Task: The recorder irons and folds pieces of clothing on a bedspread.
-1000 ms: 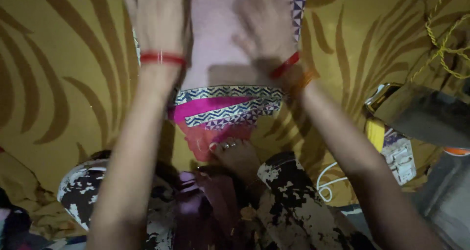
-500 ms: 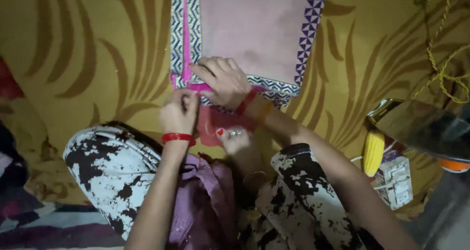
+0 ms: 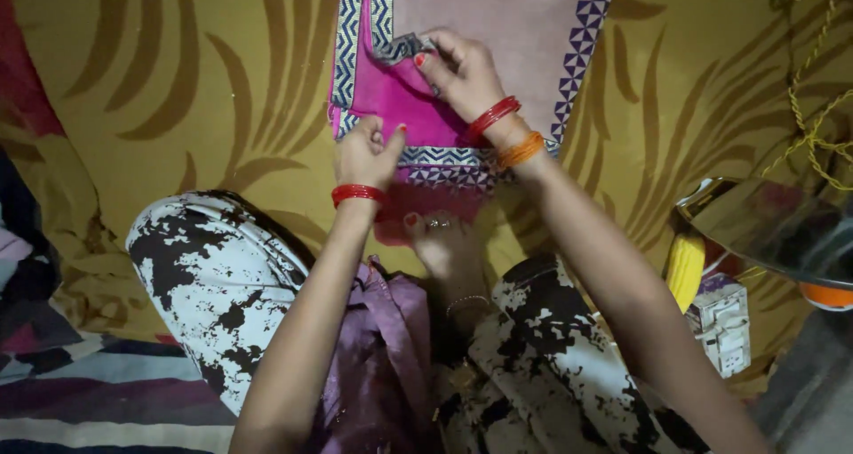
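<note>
Two hands, left hand (image 3: 366,152) and right hand (image 3: 462,70), pinch one pink cloth (image 3: 498,27).

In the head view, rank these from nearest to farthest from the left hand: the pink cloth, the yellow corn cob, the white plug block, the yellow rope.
From the left hand:
1. Pink cloth: pinched by the left hand at its lower left edge.
2. Yellow corn cob: lower right, beside the knee.
3. White plug block: lower right, just beyond the cob.
4. Yellow rope: far right edge, upper part.
</note>
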